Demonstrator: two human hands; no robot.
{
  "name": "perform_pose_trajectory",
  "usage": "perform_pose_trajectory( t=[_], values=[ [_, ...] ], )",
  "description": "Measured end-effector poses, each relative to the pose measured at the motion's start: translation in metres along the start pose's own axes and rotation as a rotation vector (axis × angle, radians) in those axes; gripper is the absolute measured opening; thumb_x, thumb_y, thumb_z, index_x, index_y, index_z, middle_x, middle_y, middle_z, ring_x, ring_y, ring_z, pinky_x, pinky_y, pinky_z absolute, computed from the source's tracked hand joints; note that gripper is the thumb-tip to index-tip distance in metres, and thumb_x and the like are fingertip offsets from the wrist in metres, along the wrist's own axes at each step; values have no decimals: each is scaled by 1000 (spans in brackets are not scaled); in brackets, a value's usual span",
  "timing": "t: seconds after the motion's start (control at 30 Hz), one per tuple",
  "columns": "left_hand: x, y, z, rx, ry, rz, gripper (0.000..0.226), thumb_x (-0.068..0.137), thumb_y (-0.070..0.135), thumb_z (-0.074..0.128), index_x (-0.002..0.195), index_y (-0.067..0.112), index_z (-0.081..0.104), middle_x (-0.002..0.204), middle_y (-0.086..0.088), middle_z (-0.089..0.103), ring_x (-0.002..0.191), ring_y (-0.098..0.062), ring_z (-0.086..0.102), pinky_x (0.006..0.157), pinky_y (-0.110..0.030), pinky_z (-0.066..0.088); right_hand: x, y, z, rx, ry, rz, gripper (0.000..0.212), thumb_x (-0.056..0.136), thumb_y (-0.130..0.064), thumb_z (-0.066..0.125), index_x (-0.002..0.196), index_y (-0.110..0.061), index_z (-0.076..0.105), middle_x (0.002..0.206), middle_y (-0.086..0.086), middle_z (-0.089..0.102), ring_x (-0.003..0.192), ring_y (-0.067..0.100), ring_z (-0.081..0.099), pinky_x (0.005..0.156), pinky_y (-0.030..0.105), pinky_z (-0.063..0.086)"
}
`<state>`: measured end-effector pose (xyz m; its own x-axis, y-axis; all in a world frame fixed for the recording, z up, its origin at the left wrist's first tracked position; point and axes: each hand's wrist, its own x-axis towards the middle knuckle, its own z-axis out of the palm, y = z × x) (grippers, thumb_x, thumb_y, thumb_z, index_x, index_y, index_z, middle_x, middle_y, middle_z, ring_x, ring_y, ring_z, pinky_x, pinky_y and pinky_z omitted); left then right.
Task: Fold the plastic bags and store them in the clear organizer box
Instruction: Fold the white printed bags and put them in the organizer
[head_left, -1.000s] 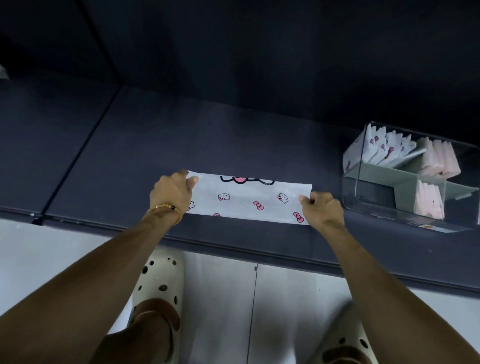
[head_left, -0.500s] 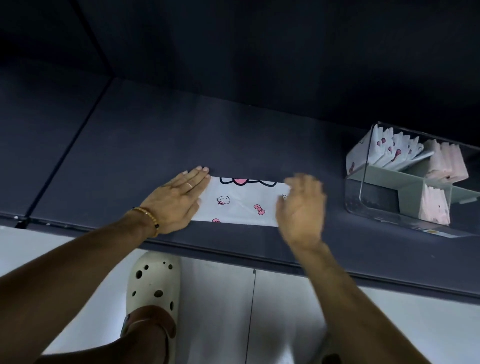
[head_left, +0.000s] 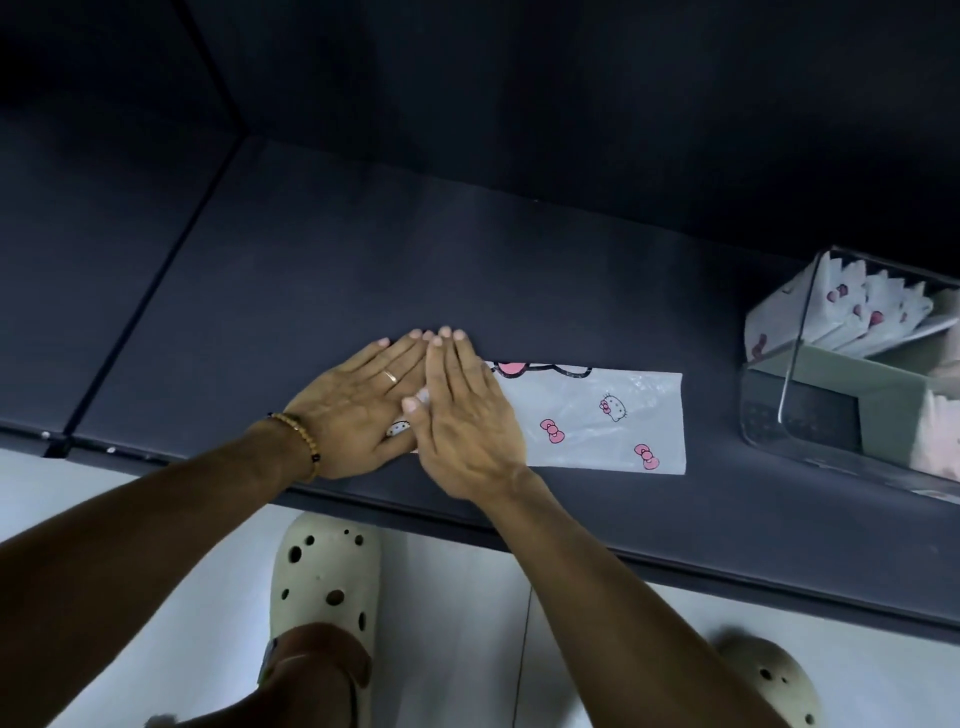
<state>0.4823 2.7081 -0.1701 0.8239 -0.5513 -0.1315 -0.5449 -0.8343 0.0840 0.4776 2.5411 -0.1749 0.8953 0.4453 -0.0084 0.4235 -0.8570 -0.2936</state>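
Bag (head_left: 587, 415) lies as a flat strip on the dark shelf (head_left: 363, 260), left of the box (head_left: 831, 410). Left hand (head_left: 358, 405) and right hand (head_left: 462, 421) press it, fingers straight, grasping nothing. We advise smoothing rightward, expelling air before folding.

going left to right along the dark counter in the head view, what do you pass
left hand → right hand → printed plastic bag → clear organizer box holding folded bags

A home interior, seemingly: a dark surface (head_left: 467, 249) over pale floor tiles (head_left: 457, 623), cream perforated clogs (head_left: 324, 577) on the feet, cartoon-printed bags in a clear organizer box (head_left: 795, 415).
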Motion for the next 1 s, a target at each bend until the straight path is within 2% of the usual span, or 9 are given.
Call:
perform_pose_trajectory(
  t=[0.07, 0.17, 0.33, 0.53, 0.77, 0.87, 1.0],
  values=[
    [0, 2, 0, 12, -4, -15, 77, 93, 56, 17, 150, 6, 2, 158, -11, 3, 146, -19, -1, 119, -37, 7, -3, 12, -1, -85, -50, 2, 69, 96, -44, 9, 151, -2, 10, 160, 12, 6, 148, 22, 2, 121, 38, 5],
    [-1, 1, -1, 31, 1, -24, 80, 92, 60, 14, 150, 5, 1, 158, -12, 2, 146, -20, -3, 119, -37, 6, -10, 32, -8, -145, -72, -2, 66, 97, -42, 13, 153, -7, 11, 161, 10, 4, 148, 23, 0, 120, 38, 1],
    [0, -1, 1, 56, 10, -19, 80, 92, 59, 12, 149, 6, -5, 158, -11, -4, 146, -20, -6, 119, -37, 6, -21, 63, -19, -197, -114, 14, 69, 96, -49, 12, 153, -10, 8, 161, 6, 2, 148, 20, -2, 120, 37, 1],
    [0, 0, 2, 60, 13, -24, 80, 93, 59, 14, 150, 4, 4, 158, -12, 3, 146, -21, 1, 119, -39, 11, -33, 92, -31, -250, -153, -19, 69, 97, -53, 12, 153, -13, 6, 161, 4, 1, 148, 21, -3, 120, 37, 1],
    [1, 0, 1, 66, 21, -28, 79, 93, 58, 16, 150, 4, 6, 158, -13, 7, 146, -21, 5, 119, -39, 12, -38, 111, -36, -274, -196, -40, 64, 96, -60, 9, 152, -32, -5, 161, 0, -4, 148, 23, -8, 119, 47, 1],
    [1, 0, 2, 60, 17, -31, 80, 93, 59, 15, 150, 5, 6, 158, -12, 6, 146, -20, 3, 119, -38, 11, -42, 117, -37, -260, -179, -53, 65, 96, -60, 14, 152, -31, -5, 161, 2, 1, 148, 24, -2, 119, 45, 4],
    [1, 0, 1, 64, 11, -30, 81, 92, 61, 12, 150, 6, 3, 158, -11, 3, 146, -19, 0, 119, -38, 9, -47, 126, -40, -258, -173, -28, 68, 95, -62, 10, 153, -27, 2, 161, 3, 2, 148, 22, -3, 120, 42, 4]
  ],
)
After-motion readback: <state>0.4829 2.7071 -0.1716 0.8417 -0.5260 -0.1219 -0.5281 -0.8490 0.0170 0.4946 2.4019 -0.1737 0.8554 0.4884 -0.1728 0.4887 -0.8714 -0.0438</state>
